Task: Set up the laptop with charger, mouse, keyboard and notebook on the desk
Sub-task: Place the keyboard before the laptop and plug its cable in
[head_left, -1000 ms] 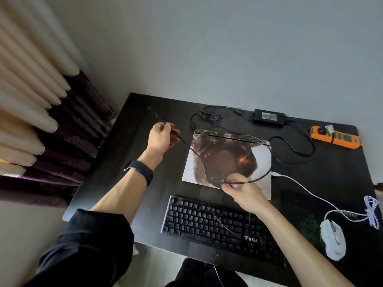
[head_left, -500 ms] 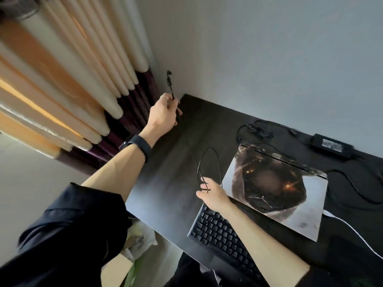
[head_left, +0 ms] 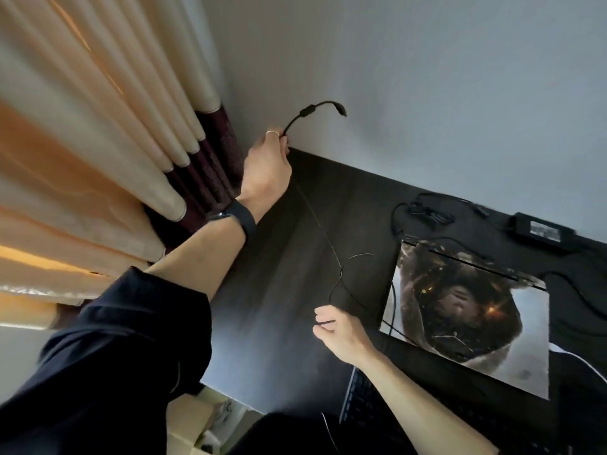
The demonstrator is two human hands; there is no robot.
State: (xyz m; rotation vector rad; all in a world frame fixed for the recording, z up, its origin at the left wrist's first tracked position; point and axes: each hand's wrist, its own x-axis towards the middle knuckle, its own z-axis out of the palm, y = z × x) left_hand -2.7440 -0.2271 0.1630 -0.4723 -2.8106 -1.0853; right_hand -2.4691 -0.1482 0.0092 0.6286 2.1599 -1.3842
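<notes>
Your left hand [head_left: 266,165] grips the cable [head_left: 307,111] near its plug, at eleven o'clock; your right hand [head_left: 341,333] pinches its loop, nine o'clock of the laptop [head_left: 469,310].

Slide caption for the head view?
Left hand holds the black cable near its plug; right hand pinches the slack beside the closed laptop.

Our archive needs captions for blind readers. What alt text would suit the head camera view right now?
A person's left hand holds the plug end of a thin black cable above a dark desk near a curtain, while the right hand pinches the same cable lower down. A closed laptop, a keyboard and a charger lie on the desk.
</notes>
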